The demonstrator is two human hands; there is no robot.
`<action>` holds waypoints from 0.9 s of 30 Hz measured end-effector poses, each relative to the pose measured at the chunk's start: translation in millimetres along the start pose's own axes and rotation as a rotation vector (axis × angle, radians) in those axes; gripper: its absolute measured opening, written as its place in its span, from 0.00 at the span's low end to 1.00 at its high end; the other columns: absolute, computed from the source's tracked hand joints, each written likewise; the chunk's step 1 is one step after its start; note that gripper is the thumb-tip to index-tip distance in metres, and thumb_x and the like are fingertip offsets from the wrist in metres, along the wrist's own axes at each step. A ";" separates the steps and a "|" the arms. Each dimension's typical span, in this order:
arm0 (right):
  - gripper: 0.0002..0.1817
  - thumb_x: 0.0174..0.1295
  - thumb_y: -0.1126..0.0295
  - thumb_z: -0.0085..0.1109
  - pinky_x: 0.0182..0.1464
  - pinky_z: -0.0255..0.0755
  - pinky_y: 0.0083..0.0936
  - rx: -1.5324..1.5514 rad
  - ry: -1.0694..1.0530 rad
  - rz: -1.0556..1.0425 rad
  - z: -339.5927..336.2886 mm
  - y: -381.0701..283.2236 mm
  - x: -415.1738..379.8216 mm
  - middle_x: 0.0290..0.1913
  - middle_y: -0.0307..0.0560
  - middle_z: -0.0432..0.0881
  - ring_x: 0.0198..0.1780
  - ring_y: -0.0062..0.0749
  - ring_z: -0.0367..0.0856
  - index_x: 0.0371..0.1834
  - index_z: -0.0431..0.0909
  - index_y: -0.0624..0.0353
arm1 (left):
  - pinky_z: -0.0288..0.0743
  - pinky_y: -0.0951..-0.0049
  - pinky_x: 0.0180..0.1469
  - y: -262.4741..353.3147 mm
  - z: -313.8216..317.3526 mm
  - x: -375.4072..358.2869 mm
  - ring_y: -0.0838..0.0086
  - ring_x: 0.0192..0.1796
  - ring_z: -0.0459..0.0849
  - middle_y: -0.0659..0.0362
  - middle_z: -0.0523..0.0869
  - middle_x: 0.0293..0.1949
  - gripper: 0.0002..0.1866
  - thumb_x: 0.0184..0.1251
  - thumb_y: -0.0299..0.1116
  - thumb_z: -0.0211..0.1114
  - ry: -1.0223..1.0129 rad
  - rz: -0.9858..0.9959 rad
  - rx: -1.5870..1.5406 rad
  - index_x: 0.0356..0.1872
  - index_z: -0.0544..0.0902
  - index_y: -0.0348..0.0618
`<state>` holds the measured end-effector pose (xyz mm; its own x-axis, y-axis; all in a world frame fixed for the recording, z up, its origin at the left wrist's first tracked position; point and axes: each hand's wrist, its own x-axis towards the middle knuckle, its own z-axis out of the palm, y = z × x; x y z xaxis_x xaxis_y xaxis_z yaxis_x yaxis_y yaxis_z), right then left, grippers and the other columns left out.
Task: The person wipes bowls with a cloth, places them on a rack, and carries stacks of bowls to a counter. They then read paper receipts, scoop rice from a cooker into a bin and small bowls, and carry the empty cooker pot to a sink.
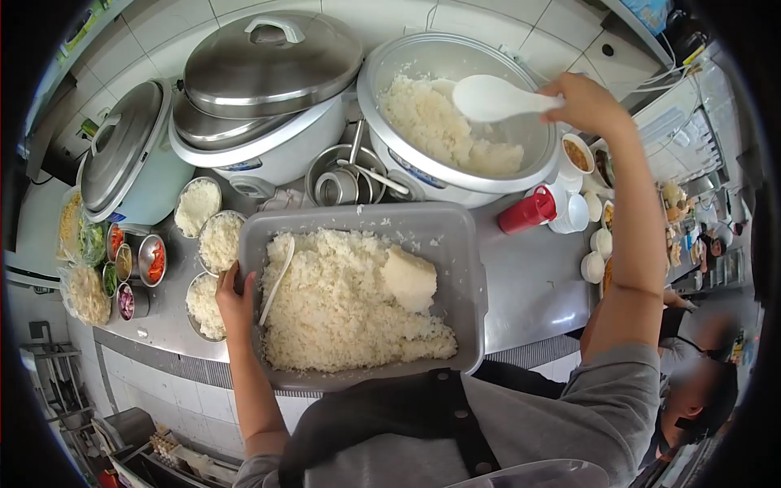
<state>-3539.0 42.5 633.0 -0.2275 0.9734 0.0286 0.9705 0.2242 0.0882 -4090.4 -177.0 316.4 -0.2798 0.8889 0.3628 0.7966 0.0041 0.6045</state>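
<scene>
A white paddle (488,99) is held by its handle in my right hand (587,104), its broad blade over the rice (443,122) in the open cooker (370,89). My left hand (235,299) rests at the left rim of a grey tub (478,285), fingers bent over the edge; whether they grip it is hard to tell. Cooked rice (333,301) fills much of the tub, with a smooth pale slab (410,279) of rice on its right. A second white paddle (278,281) lies on the rice near the tub's left wall.
Lidded cookers (272,61) stand at the back left. Rice bowls (198,206) line the tub's left side, with small vegetable bowls (152,260) beyond. A metal pot (346,175) holds utensils. A red cup (526,211) stands right. Other people (691,390) are at the lower right.
</scene>
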 end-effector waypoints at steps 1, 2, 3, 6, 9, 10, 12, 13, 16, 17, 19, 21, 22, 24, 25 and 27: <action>0.23 0.46 0.61 0.75 0.50 0.77 0.40 -0.071 -0.036 0.030 21.0 17.9 32.3 0.46 0.55 0.86 0.47 0.51 0.84 0.44 0.84 0.61 | 0.76 0.73 0.36 2.3 0.8 -0.9 0.66 0.39 0.83 0.50 0.85 0.40 0.20 0.60 0.28 0.73 0.008 -0.001 -0.009 0.54 0.83 0.34; 0.23 0.47 0.61 0.76 0.48 0.78 0.40 -0.141 -0.071 0.061 46.3 35.4 61.2 0.41 0.56 0.87 0.44 0.52 0.85 0.44 0.84 0.62 | 0.76 0.72 0.37 6.0 -2.0 -0.9 0.65 0.39 0.83 0.49 0.85 0.40 0.21 0.59 0.28 0.73 -0.011 -0.026 -0.006 0.54 0.83 0.33; 0.23 0.47 0.60 0.76 0.45 0.78 0.41 -0.185 -0.106 0.102 69.9 49.8 80.7 0.41 0.56 0.87 0.43 0.51 0.86 0.43 0.84 0.63 | 0.76 0.71 0.37 9.2 -5.0 -0.5 0.65 0.38 0.83 0.49 0.85 0.40 0.22 0.58 0.27 0.74 -0.030 -0.053 -0.003 0.54 0.83 0.32; 0.26 0.47 0.57 0.77 0.35 0.79 0.40 -0.133 -0.156 0.218 151.5 79.7 118.5 0.39 0.56 0.87 0.36 0.48 0.87 0.43 0.84 0.65 | 0.79 0.63 0.47 22.3 -10.4 1.7 0.54 0.43 0.86 0.43 0.85 0.44 0.22 0.59 0.27 0.73 -0.067 -0.149 -0.013 0.54 0.82 0.30; 0.35 0.47 0.52 0.76 0.54 0.77 0.43 0.231 -0.390 0.387 199.8 60.2 155.8 0.56 0.59 0.82 0.55 0.55 0.82 0.53 0.79 0.68 | 0.79 0.63 0.47 21.1 -9.0 3.8 0.54 0.43 0.86 0.43 0.85 0.44 0.23 0.58 0.27 0.74 -0.063 -0.173 -0.018 0.55 0.82 0.31; 0.38 0.48 0.51 0.76 0.57 0.76 0.43 0.230 -0.413 0.361 214.8 53.9 170.6 0.59 0.59 0.80 0.58 0.54 0.80 0.56 0.78 0.69 | 0.79 0.63 0.47 20.8 -7.6 4.9 0.54 0.43 0.86 0.43 0.85 0.44 0.23 0.58 0.27 0.74 -0.051 -0.176 -0.018 0.55 0.82 0.31; 0.33 0.50 0.52 0.75 0.48 0.77 0.40 0.297 -0.251 0.282 265.1 44.1 189.1 0.48 0.58 0.84 0.46 0.49 0.83 0.52 0.81 0.68 | 0.80 0.64 0.47 20.0 -7.2 3.9 0.54 0.43 0.86 0.43 0.84 0.44 0.23 0.57 0.27 0.74 -0.057 -0.196 -0.021 0.55 0.82 0.31; 0.28 0.52 0.53 0.74 0.38 0.79 0.38 0.362 -0.092 0.206 275.5 38.6 193.4 0.38 0.57 0.87 0.34 0.45 0.86 0.48 0.85 0.67 | 0.80 0.64 0.47 21.1 -6.5 4.1 0.54 0.43 0.86 0.43 0.84 0.44 0.23 0.57 0.27 0.74 -0.054 -0.203 -0.020 0.55 0.82 0.31; 0.29 0.52 0.52 0.74 0.48 0.78 0.36 0.345 0.037 0.218 284.6 35.0 195.2 0.43 0.56 0.88 0.42 0.44 0.87 0.52 0.85 0.62 | 0.80 0.64 0.47 24.6 -9.9 2.7 0.55 0.43 0.86 0.43 0.84 0.45 0.23 0.57 0.26 0.74 -0.054 -0.216 -0.003 0.55 0.82 0.32; 0.29 0.52 0.52 0.74 0.48 0.78 0.36 0.344 0.036 0.213 279.1 33.7 191.0 0.43 0.56 0.88 0.42 0.44 0.87 0.52 0.85 0.62 | 0.80 0.64 0.47 26.2 -10.4 2.7 0.55 0.43 0.86 0.43 0.84 0.45 0.23 0.57 0.26 0.74 -0.051 -0.218 -0.017 0.55 0.82 0.32; 0.30 0.51 0.52 0.75 0.54 0.76 0.33 0.315 0.152 0.277 264.9 39.1 178.9 0.48 0.57 0.87 0.49 0.42 0.86 0.54 0.84 0.60 | 0.80 0.65 0.47 26.9 -10.4 3.3 0.55 0.44 0.86 0.43 0.84 0.45 0.23 0.57 0.26 0.74 -0.045 -0.219 -0.036 0.56 0.82 0.32; 0.32 0.51 0.52 0.75 0.53 0.76 0.32 0.420 0.106 0.220 251.5 59.0 183.0 0.49 0.58 0.86 0.49 0.41 0.86 0.56 0.83 0.61 | 0.80 0.64 0.47 24.0 -9.7 2.4 0.54 0.44 0.86 0.43 0.84 0.45 0.24 0.57 0.27 0.74 -0.049 -0.215 -0.047 0.56 0.82 0.32; 0.34 0.52 0.53 0.76 0.53 0.76 0.31 0.529 0.055 0.163 248.2 66.5 181.7 0.51 0.59 0.86 0.49 0.41 0.86 0.59 0.81 0.61 | 0.80 0.64 0.47 23.4 -9.6 1.6 0.54 0.44 0.86 0.43 0.84 0.45 0.24 0.57 0.27 0.74 -0.053 -0.215 -0.049 0.56 0.82 0.32; 0.32 0.53 0.55 0.76 0.52 0.76 0.30 0.531 0.123 0.160 215.3 57.7 159.4 0.50 0.58 0.86 0.48 0.38 0.86 0.58 0.81 0.62 | 0.80 0.65 0.46 22.1 -9.6 1.1 0.53 0.44 0.86 0.42 0.84 0.45 0.23 0.58 0.27 0.74 -0.046 -0.199 -0.030 0.56 0.82 0.32; 0.31 0.54 0.57 0.76 0.52 0.76 0.29 0.537 0.189 0.156 190.3 51.3 143.9 0.49 0.57 0.87 0.47 0.35 0.86 0.58 0.81 0.63 | 0.80 0.65 0.46 20.8 -9.0 2.2 0.53 0.44 0.86 0.42 0.84 0.45 0.23 0.58 0.27 0.74 -0.057 -0.200 -0.027 0.56 0.82 0.32; 0.30 0.54 0.56 0.75 0.58 0.74 0.30 0.851 0.041 0.147 147.3 44.1 110.8 0.53 0.60 0.85 0.55 0.39 0.83 0.56 0.82 0.65 | 0.80 0.63 0.47 18.0 -9.6 0.2 0.52 0.44 0.86 0.42 0.84 0.44 0.23 0.59 0.28 0.73 -0.065 -0.167 -0.036 0.56 0.82 0.32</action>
<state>-3509.7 167.4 493.3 -0.0821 0.9965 0.0187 0.7159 0.0720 -0.6944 -4081.3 -181.1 334.1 -0.3703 0.9050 0.2094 0.7219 0.1385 0.6780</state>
